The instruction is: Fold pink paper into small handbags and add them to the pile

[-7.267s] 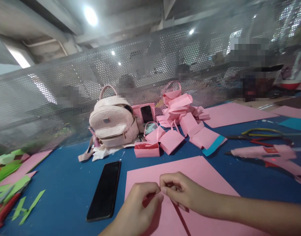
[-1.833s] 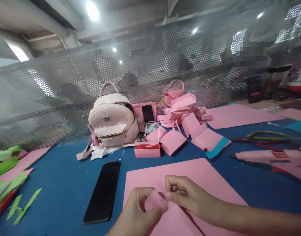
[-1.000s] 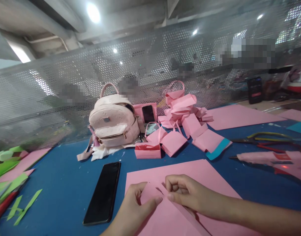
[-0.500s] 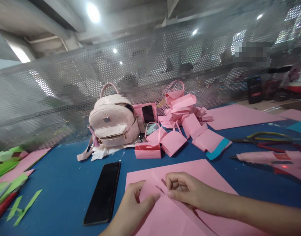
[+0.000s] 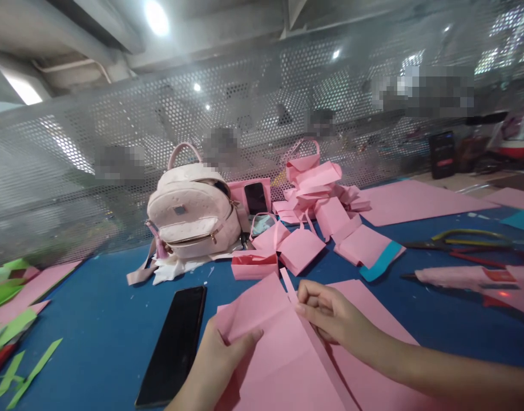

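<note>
A large pink paper sheet (image 5: 266,342) lies on the blue table (image 5: 95,319) right before me, its left part lifted and creased. My left hand (image 5: 214,365) grips the sheet's left edge, thumb on top. My right hand (image 5: 330,314) pinches the raised fold near the sheet's upper middle, where a thin pink strip sticks up. A black phone (image 5: 172,345) lies flat just left of my left hand.
Behind stand a pink backpack (image 5: 189,214), a heap of folded pink paper bags (image 5: 317,217) and a second phone (image 5: 256,197). Scissors (image 5: 467,240) and a pink glue gun (image 5: 467,277) lie at right. Green paper scraps (image 5: 9,331) lie at left. A perforated metal screen (image 5: 95,154) backs the table.
The sheet's left part has been lifted off the table and unfolded wider. My left hand slid down to its edge; my right hand rose a little with the fold.
</note>
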A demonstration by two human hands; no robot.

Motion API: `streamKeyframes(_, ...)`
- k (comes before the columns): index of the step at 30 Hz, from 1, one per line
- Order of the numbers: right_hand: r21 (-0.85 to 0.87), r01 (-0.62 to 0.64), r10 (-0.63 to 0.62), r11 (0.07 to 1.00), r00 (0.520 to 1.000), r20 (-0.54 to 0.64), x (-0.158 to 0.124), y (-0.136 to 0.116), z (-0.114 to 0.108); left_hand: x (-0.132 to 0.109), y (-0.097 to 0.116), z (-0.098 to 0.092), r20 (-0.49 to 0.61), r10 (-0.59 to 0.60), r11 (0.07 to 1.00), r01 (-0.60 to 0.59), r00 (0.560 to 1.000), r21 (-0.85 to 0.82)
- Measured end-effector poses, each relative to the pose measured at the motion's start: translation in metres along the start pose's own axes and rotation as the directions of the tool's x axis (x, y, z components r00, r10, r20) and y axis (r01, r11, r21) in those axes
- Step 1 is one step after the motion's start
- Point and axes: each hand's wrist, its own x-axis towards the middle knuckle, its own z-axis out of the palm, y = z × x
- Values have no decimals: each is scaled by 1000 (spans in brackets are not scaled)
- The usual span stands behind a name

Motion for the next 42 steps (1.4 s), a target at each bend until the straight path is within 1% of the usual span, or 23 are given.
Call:
streamKeyframes(3,15,-2,2,1000,1000,20,1,4,-2,3,-1,-2,-59,68,995,-64,996,72)
streamKeyframes(5,26,-4,4,1000,1000,18,2,4,-2,3,1,-1,-51,91,993,-86,995,84)
streamKeyframes(8,49,-37,36,998,999,8,2,0,-2,1,4,1,-11,71,994,-70,997,82)
streamKeyframes(10,60,-54,54,997,999,7,2,-1,-1,1,3,0,-10,53,995,-52,999,91)
streamKeyframes(12,62,-58,58,996,998,14,3,2,0,3,0,-2,-33,59,993,-55,998,104)
streamKeyframes(15,42,-58,56,997,997,53,5,6,0,6,-6,-6,-103,108,985,-92,989,145)
streamKeyframes(17,19,-39,38,999,997,66,5,7,0,8,-9,-9,-138,138,977,-112,981,182)
streamKeyframes(19,-3,-15,15,1000,998,58,4,5,0,9,-10,-9,-146,145,973,-114,979,200)
streamKeyframes(25,5,-11,11,1000,999,38,4,3,0,8,-8,-9,-101,123,983,-107,987,152)
streamKeyframes(31,28,-39,37,999,996,79,3,5,0,10,-11,-12,-141,164,976,-140,976,166)
streamKeyframes(38,4,-5,5,1000,1000,23,2,3,1,9,-10,-9,-152,177,979,-158,972,130)
streamKeyframes(42,11,-28,28,1000,999,43,4,3,1,10,-10,-9,-178,189,975,-163,966,153)
